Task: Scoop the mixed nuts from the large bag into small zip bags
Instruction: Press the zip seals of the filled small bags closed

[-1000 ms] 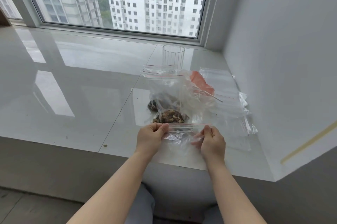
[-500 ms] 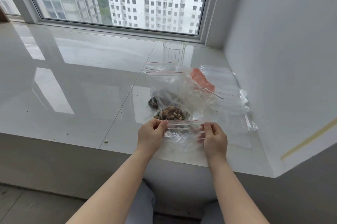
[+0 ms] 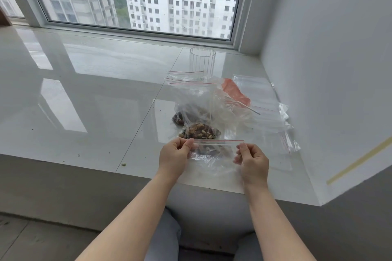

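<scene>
A small clear zip bag [image 3: 214, 154] with a red strip hangs between my hands over the sill's front edge, some nuts showing through it. My left hand [image 3: 175, 155] pinches its left top corner and my right hand [image 3: 252, 159] pinches the right top corner. Just behind lies a filled small bag of mixed nuts [image 3: 200, 131]. Beyond that slumps the large clear bag [image 3: 199, 105] with dark nuts at its bottom left.
A ribbed clear cup [image 3: 202, 61] stands at the back of the white glossy sill [image 3: 95, 95]. Empty zip bags [image 3: 261, 99] and an orange piece [image 3: 234, 93] lie to the right by the wall. Several crumbs dot the sill's front edge.
The small bag's top strip is stretched a little wider between my hands. The view has shifted slightly downward; the other bags lie as before.
</scene>
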